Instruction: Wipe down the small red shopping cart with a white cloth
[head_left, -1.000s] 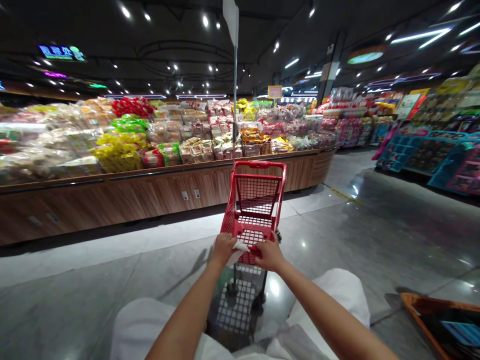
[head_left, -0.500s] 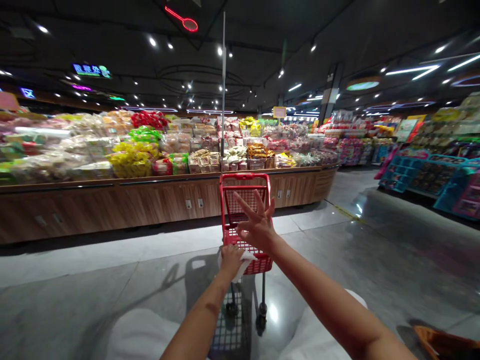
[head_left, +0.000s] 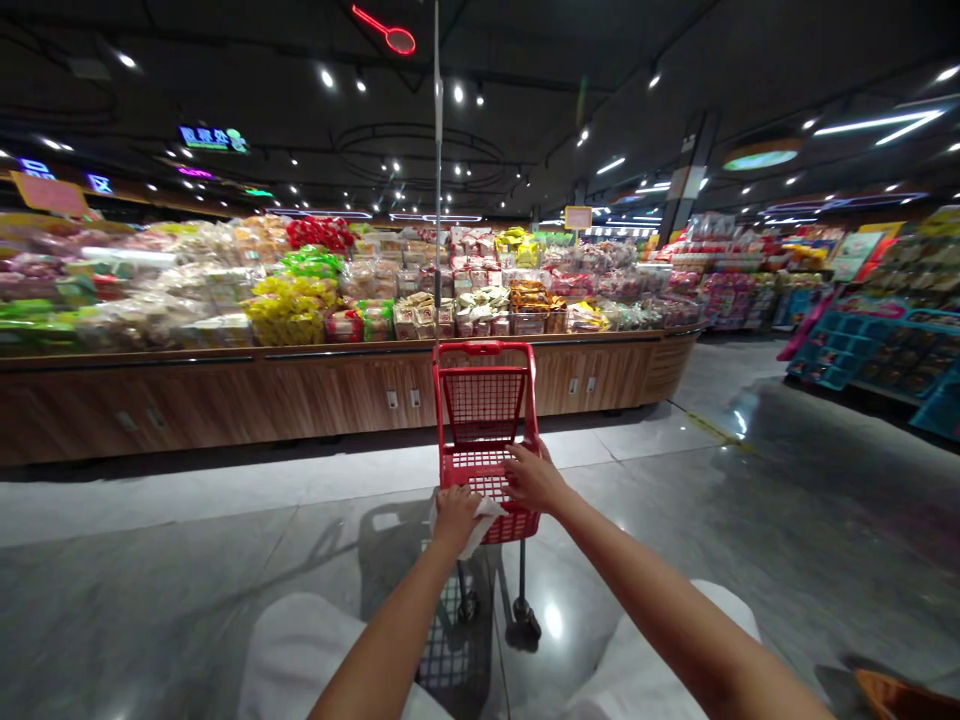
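Note:
A small red shopping cart [head_left: 486, 404] with a mesh basket stands right in front of me. My left hand [head_left: 454, 514] is closed over the near left corner of the basket, with a crumpled white cloth or tissue [head_left: 484, 522] under its fingers against the rim. My right hand [head_left: 536, 480] is at the right side of the basket, its fingers bent around the side rim. Its thumb and index finger reach in over the mesh, while other fingers lie outside the frame, partly hidden. A thin grey pole [head_left: 438, 150] rises from the cart's left side.
Beyond the cart runs a long wood-panelled counter [head_left: 337, 400] heaped with packaged snacks [head_left: 296, 305]. Blue display racks [head_left: 862, 345] stand at the right. Glossy grey floor [head_left: 675, 500] surrounds the cart. An orange object [head_left: 907, 695] lies at the lower right edge.
My right hand has come down from a raised pose with spread fingers to the basket's right side. The left hand stays at the rim with the white cloth. The view has shifted slightly left.

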